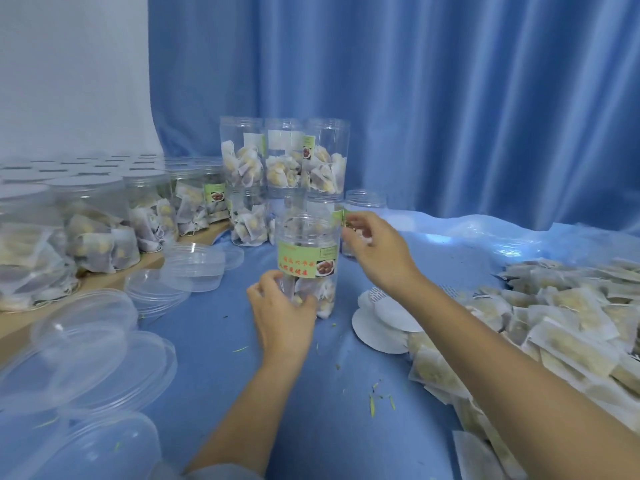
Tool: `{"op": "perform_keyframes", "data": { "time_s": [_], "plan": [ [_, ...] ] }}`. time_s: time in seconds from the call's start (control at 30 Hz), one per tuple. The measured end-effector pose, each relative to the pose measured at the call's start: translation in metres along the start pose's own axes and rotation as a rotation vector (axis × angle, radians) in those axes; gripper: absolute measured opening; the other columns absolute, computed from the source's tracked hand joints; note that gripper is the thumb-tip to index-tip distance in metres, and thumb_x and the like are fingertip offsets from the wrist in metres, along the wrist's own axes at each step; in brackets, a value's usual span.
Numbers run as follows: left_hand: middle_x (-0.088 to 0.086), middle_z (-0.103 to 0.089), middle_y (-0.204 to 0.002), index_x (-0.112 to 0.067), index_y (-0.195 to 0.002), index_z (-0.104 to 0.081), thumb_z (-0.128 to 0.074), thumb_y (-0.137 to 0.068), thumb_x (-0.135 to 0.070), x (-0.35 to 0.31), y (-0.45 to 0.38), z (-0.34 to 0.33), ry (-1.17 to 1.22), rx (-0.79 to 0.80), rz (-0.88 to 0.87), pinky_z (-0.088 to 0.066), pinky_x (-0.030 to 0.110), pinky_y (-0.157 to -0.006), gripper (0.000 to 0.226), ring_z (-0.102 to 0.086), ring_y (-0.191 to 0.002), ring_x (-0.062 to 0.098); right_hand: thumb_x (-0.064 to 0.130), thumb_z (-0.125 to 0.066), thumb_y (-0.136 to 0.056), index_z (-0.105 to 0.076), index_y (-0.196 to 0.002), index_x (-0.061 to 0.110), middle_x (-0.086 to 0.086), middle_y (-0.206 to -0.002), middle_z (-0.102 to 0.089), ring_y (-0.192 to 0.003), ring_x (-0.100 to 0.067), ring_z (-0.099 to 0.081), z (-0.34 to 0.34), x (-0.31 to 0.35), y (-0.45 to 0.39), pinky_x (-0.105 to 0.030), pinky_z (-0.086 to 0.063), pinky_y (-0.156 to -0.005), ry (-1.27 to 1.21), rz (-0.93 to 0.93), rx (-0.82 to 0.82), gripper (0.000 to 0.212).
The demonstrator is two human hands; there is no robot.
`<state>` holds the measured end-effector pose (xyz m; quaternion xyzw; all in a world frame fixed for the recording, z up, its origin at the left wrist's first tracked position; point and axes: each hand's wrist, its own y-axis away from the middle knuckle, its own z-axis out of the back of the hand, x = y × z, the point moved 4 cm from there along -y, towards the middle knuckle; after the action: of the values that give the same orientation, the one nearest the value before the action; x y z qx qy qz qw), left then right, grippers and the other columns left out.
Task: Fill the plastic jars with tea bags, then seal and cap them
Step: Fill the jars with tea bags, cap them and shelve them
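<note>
A clear plastic jar [308, 244] with a green label stands upright and uncapped on the blue cloth, with a few tea bags in its bottom. My left hand [282, 308] grips the jar's lower part. Beside the jar's mouth, on its right, my right hand [375, 249] pinches a tea bag [356, 227]. A big heap of loose tea bags [554, 323] lies at the right. White round seal discs [384, 318] lie just right of the jar. Clear lids [86, 358] are stacked at the left.
Filled open jars [284, 157] are stacked in two tiers behind the held jar. More filled jars [149, 206] with seals stand on a wooden board at the left. An empty jar [363, 202] stands behind my right hand. A blue curtain [450, 98] hangs at the back.
</note>
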<state>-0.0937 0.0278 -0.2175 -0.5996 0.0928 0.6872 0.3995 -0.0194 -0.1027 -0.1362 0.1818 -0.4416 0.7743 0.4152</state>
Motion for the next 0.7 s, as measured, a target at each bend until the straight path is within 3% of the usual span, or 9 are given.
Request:
{"op": "perform_keyframes", "data": {
  "time_s": [0.1,0.17,0.27,0.37,0.43,0.5,0.57,0.63,0.7],
  "plan": [
    [0.004,-0.046,-0.106,-0.013,-0.101,-0.048,-0.071,-0.074,-0.016,0.002,0.002,-0.006,-0.051,0.061,-0.014,-0.036,0.027,-0.071,0.036,-0.056,-0.09,0.024,0.03,-0.063,-0.087,-0.06,-0.113,0.016,-0.004,-0.117,-0.061,-0.096,-0.015,-0.054,0.002,-0.032,0.013,-0.023,-0.039,-0.083,0.203,-0.144,0.209,0.029],
    [0.002,-0.047,-0.1,-0.016,-0.095,-0.047,-0.071,-0.074,-0.02,0.004,0.004,-0.01,-0.067,0.107,-0.015,-0.034,0.025,-0.07,0.032,-0.055,-0.086,0.022,0.039,-0.067,-0.082,-0.06,-0.116,0.02,-0.005,-0.122,-0.056,-0.106,-0.019,-0.052,0.003,-0.047,0.026,-0.028,-0.041,-0.09,0.402,-0.183,0.38,0.04],
    [0.001,-0.048,-0.098,-0.019,-0.09,-0.045,-0.071,-0.075,-0.023,0.006,0.004,-0.014,-0.08,0.126,-0.019,-0.033,0.024,-0.067,0.03,-0.053,-0.079,0.017,0.053,-0.065,-0.077,-0.051,-0.127,0.023,-0.007,-0.129,-0.047,-0.123,-0.028,-0.04,0.004,-0.059,0.039,-0.04,-0.038,-0.1,0.661,-0.203,0.453,0.06],
    [0.0,-0.048,-0.098,-0.02,-0.09,-0.045,-0.071,-0.076,-0.025,0.009,0.003,-0.014,-0.085,0.112,-0.025,-0.034,0.025,-0.068,0.03,-0.054,-0.08,0.018,0.051,-0.062,-0.077,-0.05,-0.126,0.02,-0.007,-0.127,-0.048,-0.122,-0.029,-0.042,0.004,-0.068,0.046,-0.034,-0.039,-0.088,0.757,-0.243,0.514,0.059],
    [0.001,-0.048,-0.099,-0.019,-0.091,-0.045,-0.072,-0.076,-0.025,0.011,0.003,-0.013,-0.083,0.106,-0.015,-0.036,0.026,-0.069,0.031,-0.054,-0.082,0.019,0.041,-0.062,-0.079,-0.057,-0.107,0.017,-0.004,-0.113,-0.057,-0.11,-0.026,-0.052,0.007,-0.073,0.048,-0.027,-0.038,-0.071,0.693,-0.279,0.537,0.037],
    [0.001,-0.048,-0.1,-0.018,-0.092,-0.046,-0.071,-0.076,-0.024,0.012,0.002,-0.013,-0.077,0.105,0.006,-0.039,0.027,-0.071,0.031,-0.054,-0.082,0.019,0.027,-0.058,-0.082,-0.052,-0.073,0.018,0.0,-0.081,-0.053,-0.089,-0.026,-0.054,0.01,-0.075,0.049,-0.025,-0.033,-0.055,0.66,-0.255,0.509,0.014],
    [0.002,-0.048,-0.102,-0.017,-0.093,-0.046,-0.071,-0.075,-0.02,0.012,0.002,-0.012,-0.086,0.096,0.015,-0.042,0.029,-0.072,0.031,-0.056,-0.083,0.02,0.017,-0.05,-0.083,-0.039,-0.058,0.017,-0.001,-0.064,-0.041,-0.078,-0.026,-0.049,0.01,-0.07,0.049,-0.025,-0.028,-0.049,0.661,-0.189,0.473,0.028],
    [0.002,-0.044,-0.103,-0.016,-0.094,-0.045,-0.07,-0.075,-0.018,0.011,0.002,-0.011,-0.1,0.084,0.01,-0.043,0.03,-0.072,0.031,-0.056,-0.084,0.023,0.014,-0.046,-0.086,-0.057,-0.065,0.021,-0.003,-0.072,-0.056,-0.085,-0.027,-0.054,0.009,-0.057,0.048,-0.028,-0.042,-0.059,0.609,-0.088,0.442,0.025],
    [0.0,-0.038,-0.104,-0.016,-0.095,-0.044,-0.069,-0.077,-0.018,0.012,0.002,-0.009,-0.09,0.085,0.015,-0.039,0.026,-0.068,0.031,-0.057,-0.084,0.023,0.018,-0.045,-0.09,-0.07,-0.1,0.028,-0.002,-0.102,-0.068,-0.102,-0.025,-0.058,0.005,-0.041,0.049,-0.035,-0.05,-0.081,0.553,0.027,0.432,0.029]
  ]
}}
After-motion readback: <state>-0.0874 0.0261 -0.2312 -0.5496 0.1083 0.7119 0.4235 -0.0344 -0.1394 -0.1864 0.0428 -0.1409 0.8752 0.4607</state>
